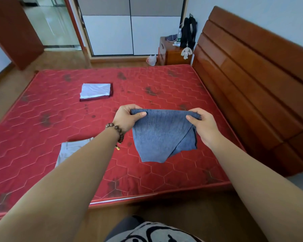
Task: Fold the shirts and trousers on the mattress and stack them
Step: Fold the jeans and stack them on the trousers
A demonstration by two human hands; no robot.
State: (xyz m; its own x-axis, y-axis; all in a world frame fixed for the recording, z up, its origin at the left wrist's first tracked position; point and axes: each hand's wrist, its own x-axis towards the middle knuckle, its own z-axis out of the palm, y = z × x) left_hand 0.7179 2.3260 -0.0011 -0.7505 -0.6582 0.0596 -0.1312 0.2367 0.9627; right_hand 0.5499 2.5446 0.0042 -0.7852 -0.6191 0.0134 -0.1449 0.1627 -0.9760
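On the mattress point(42, 119) I see the folded stack point(95, 91), far left. My left hand point(125, 119) and right hand point(202, 127) pinch the blue garment point(162, 135), probably trousers, midair; next I lay it on the stack.

Matt blue denim garment point(162, 135); quilted red mattress point(59, 109); glossy wooden headboard point(252, 81).

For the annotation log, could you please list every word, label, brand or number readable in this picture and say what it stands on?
No text can be read.
Bottle on the nightstand: green label, too small and blurred to read.
Person's top at the bottom edge: black pattern on grey, no legible letters.
Blue garment, folded stack, mattress: no print visible.
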